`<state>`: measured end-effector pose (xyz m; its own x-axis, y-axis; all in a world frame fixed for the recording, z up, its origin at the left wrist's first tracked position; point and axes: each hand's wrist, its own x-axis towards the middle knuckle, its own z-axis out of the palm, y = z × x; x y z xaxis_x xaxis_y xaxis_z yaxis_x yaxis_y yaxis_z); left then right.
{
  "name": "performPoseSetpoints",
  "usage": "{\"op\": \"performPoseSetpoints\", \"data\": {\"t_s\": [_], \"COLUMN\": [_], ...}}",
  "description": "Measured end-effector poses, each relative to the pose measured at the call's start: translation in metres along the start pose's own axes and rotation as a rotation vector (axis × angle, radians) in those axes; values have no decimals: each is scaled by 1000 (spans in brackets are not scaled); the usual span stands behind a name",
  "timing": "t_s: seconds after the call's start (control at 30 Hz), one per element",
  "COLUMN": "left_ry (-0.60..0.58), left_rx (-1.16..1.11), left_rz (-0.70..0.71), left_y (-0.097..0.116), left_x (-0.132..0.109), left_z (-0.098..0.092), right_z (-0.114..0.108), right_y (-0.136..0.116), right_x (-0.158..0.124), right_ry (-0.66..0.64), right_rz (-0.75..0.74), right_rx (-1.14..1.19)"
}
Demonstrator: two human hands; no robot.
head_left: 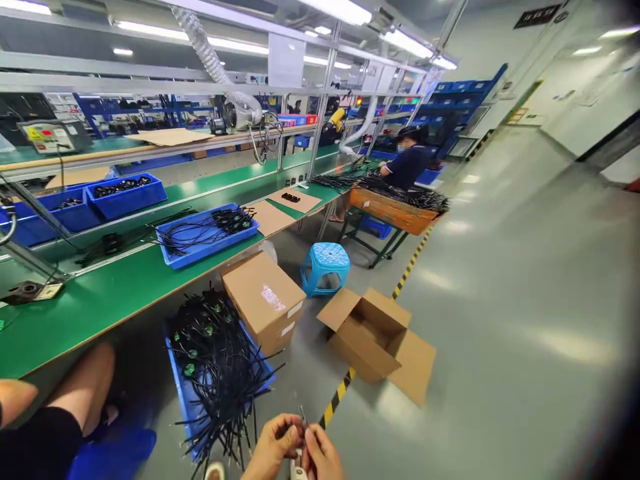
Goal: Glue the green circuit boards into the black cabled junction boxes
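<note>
At the bottom centre my left hand (276, 443) and my right hand (323, 455) are close together, fingers pinched. Between their fingertips a thin, dark, wire-like piece (302, 415) sticks up; its kind is too small to make out, and its lower part is hidden by the fingers. A white object (299, 471) shows just below the hands, cut off by the frame edge. Left of my hands, a blue bin on the floor is heaped with black cables (215, 373), some with green parts among them.
A closed carton (265, 300) stands behind the bin. An open carton (370, 337) sits on striped floor tape, near a blue stool (326, 267). Along the left runs a green workbench (105, 300) with a blue cable tray (210, 233). A co-worker's knee (87, 383) is at lower left; another person (407, 163) sits farther back.
</note>
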<state>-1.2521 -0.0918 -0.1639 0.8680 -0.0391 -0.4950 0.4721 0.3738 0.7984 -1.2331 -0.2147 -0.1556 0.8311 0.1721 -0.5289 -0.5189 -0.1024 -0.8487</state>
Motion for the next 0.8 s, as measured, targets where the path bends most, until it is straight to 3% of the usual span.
{"op": "performPoseSetpoints", "data": {"t_s": [0.1,0.23,0.33,0.43,0.53,0.6,0.7,0.8], "left_ry": [148,260,240,140,13,-75,-176,-250], "left_rx": [179,555,871,1150,1377,1505,1699,1876], "left_rz": [-53,6,99,168,217,236,180,55], "left_y": [5,48,101,148,177,187,193,198], "left_x": [26,80,158,262,361,409,449,463], "left_z": [5,-28,-44,-33,-5,14,36,49], "right_z": [-31,-39,-39,-39,-35,-31,-23,-17], "right_y": [-19,-50,-61,-57,-46,-40,-34,-33], "right_x": [68,188,270,325,351,355,352,347], "right_ry": [20,63,134,190,223,242,255,264], "right_rz": [21,-44,-76,-69,-37,-13,12,34], "right_rx": [-18,25,50,37,6,-12,-27,-29]}}
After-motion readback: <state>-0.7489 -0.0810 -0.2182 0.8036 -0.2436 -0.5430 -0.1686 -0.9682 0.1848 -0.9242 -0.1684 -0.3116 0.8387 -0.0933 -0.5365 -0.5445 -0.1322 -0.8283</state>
